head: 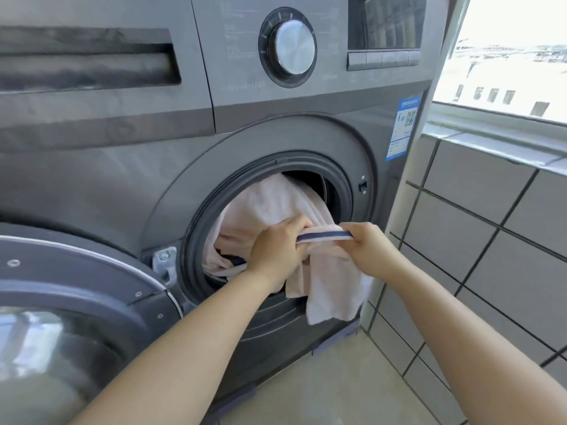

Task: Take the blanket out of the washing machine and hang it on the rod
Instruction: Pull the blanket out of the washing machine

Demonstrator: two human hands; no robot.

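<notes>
At the washing machine (129,142) mouth, I see left hand (276,250) and right hand (369,248) gripping the blanket (270,207) hem — mostly still in the drum — extraction step, next a steady outward pull.

Grey wall tiles (478,228) with dark grout at right. Window (506,56) above them, bright, buildings outside. Pale sill (491,142) beneath the window. Beige floor (337,378) at bottom.

Left hand (277,251) and right hand (369,250) gripping striped edge of pale blanket (270,207), half out of washing machine (129,167) drum; door (70,302) open left.
</notes>
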